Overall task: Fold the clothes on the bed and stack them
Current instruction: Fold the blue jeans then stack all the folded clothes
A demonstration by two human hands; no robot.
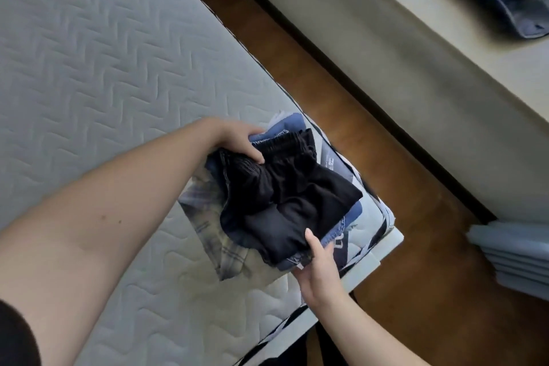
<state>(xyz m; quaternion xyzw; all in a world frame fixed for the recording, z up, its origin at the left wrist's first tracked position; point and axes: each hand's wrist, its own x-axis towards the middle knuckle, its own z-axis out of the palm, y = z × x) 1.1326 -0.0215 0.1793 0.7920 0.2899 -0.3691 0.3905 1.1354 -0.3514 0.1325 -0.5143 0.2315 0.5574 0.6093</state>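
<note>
At frame centre, the left hand grips the upper-left end of the folded black elastic-waist shorts atop the blue-and-plaid clothes stack at the quilted bed's corner; the right hand clasps the lower-right end.

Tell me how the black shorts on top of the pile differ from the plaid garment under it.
The black shorts are plain black; the plaid garment is pale with a blue-grey check. The shorts lie on top of the stack, the plaid at the bottom, directly on the mattress. The left hand and right hand hold the stack at the shorts' edges; neither touches the plaid. Both are folded and lie at the bed's corner.
</note>
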